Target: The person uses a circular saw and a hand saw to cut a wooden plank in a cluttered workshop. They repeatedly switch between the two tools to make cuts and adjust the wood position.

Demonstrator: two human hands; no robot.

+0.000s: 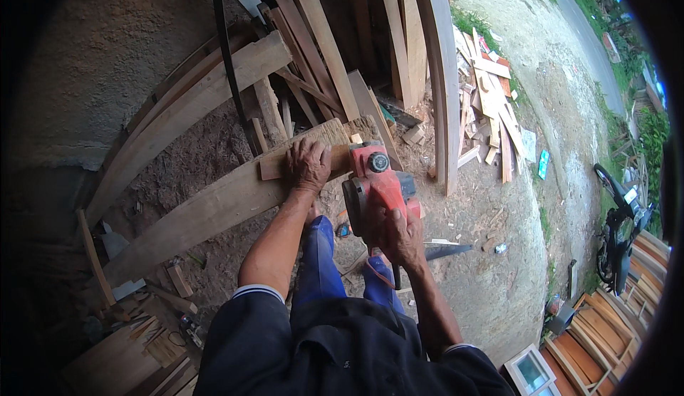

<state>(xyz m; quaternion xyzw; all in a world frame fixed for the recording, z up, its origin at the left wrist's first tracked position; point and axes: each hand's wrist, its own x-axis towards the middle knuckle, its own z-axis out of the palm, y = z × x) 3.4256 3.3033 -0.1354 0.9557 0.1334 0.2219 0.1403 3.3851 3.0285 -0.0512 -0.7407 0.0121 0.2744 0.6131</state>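
A short wooden board lies across a thick plank that slants through the middle of the view. My left hand presses on the board, its fingers closed over the far edge. To the right, my right hand is wrapped round the rear handle of a red electric hand planer with a black knob on top. The planer's front meets the board's right end. Its underside and the contact with the wood are hidden.
Long boards lean at the back, and an upright post stands right of them. Wood offcuts are heaped beyond it. A handsaw lies on the ground to the right. A motorcycle stands far right, near stacked wooden frames.
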